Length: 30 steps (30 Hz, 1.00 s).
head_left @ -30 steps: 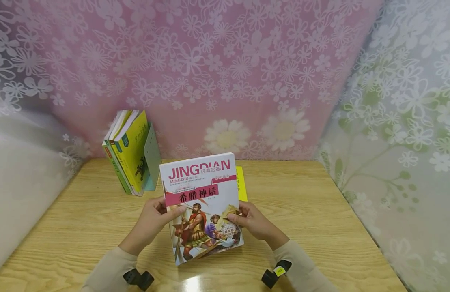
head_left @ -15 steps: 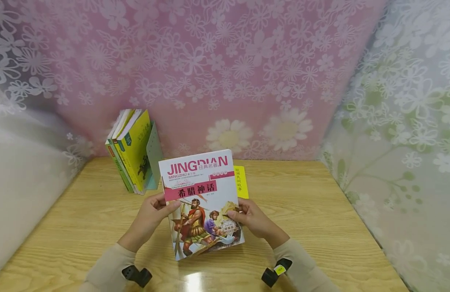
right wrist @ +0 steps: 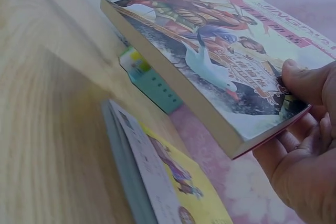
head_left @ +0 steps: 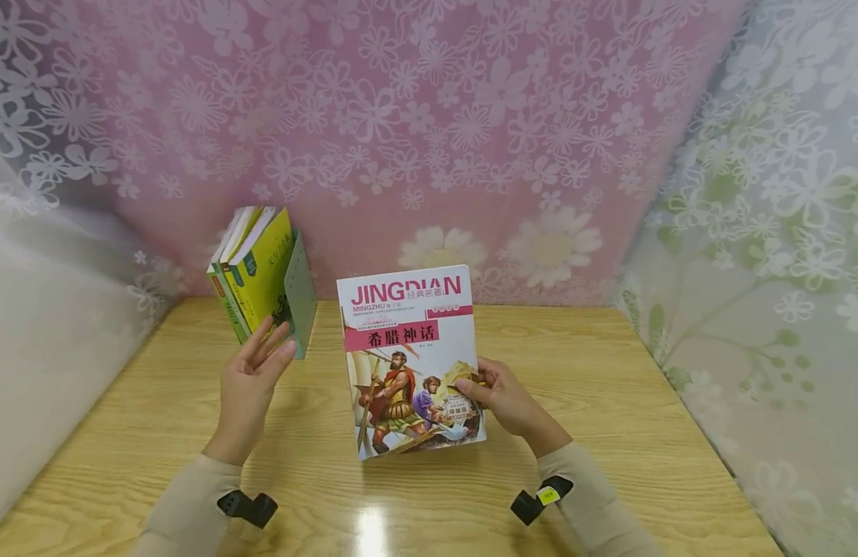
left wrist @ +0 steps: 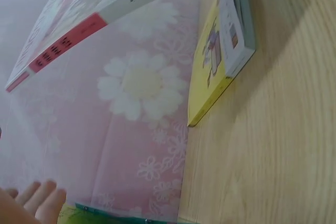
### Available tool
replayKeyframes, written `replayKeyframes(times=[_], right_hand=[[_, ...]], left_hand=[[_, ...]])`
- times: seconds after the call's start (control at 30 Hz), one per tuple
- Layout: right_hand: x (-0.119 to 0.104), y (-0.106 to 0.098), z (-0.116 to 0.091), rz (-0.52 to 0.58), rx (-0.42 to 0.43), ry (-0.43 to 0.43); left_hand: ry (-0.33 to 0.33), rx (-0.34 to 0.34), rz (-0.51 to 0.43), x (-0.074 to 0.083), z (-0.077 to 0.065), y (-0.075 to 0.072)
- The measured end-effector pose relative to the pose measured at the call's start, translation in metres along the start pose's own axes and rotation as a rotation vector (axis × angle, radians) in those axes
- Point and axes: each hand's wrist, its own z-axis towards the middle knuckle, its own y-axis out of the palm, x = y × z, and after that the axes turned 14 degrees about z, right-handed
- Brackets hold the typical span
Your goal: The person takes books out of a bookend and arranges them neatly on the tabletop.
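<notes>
pinching the white rectangular paperback with pink title band (head_left: pixel 415 367) by its right edge, the right hand (head_left: pixel 511 398) holds it in the air, long side pointing away; the empty left hand (head_left: pixel 250 387) is apart, left of it, near the pale green perforated bookend (head_left: pixel 302 286).

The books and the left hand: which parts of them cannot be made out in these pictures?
Separate yellow book: head view, hidden behind the held book.
Back cover of the held book: head view, faces away.
Standing books, lower part: head view, partly covered by the left hand.
Much of the left hand: left wrist view, cut off by picture edges.
</notes>
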Motion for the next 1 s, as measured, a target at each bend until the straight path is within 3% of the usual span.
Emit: replayKeyframes(times=[0.17,0.43,0.7,1.0], right_hand=[[-0.004,-0.012,-0.003,-0.021,0.071,-0.021],[0.003,-0.026,0.001,0.017,0.202,-0.016],[0.014,-0.034,0.013,0.092,0.379,0.062],[0.028,-0.045,0.027,0.100,0.464,0.165]], left_hand=[[-0.033,0.202,-0.018,-0.001,0.011,-0.003],[0.048,0.406,0.000,-0.014,0.029,-0.006],[0.021,0.420,0.000,-0.017,0.036,-0.008],[-0.020,0.408,0.019,-0.016,0.045,-0.009]])
